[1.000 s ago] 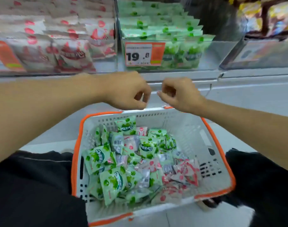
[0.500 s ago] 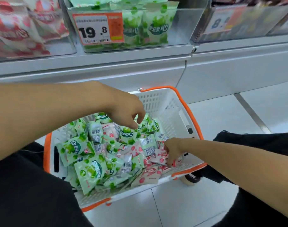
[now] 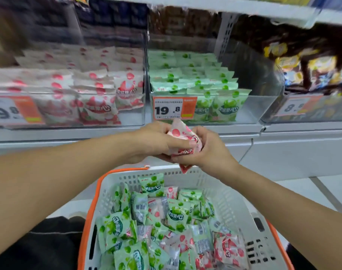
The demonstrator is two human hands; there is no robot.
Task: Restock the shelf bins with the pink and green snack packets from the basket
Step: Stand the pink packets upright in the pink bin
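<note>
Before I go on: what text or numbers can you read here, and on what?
"19.8": price tag on the green bin.
"19.8", blurred: tag on the pink bin.
"8.", rest blurred: tag on the right-hand bin.
Packet lettering in both hands, fine print on tags: unreadable.

You can read "19.8" on the orange price tag (image 3: 174, 108) on the green bin's front (image 3: 244, 106). The left tag (image 3: 14, 112) shows a blurred "19.8", the right tag (image 3: 298, 106) only "8." The packets' Chinese lettering is too blurred to read.

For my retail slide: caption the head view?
Both hands hold pink packets above the basket, facing stocked bins.
</note>
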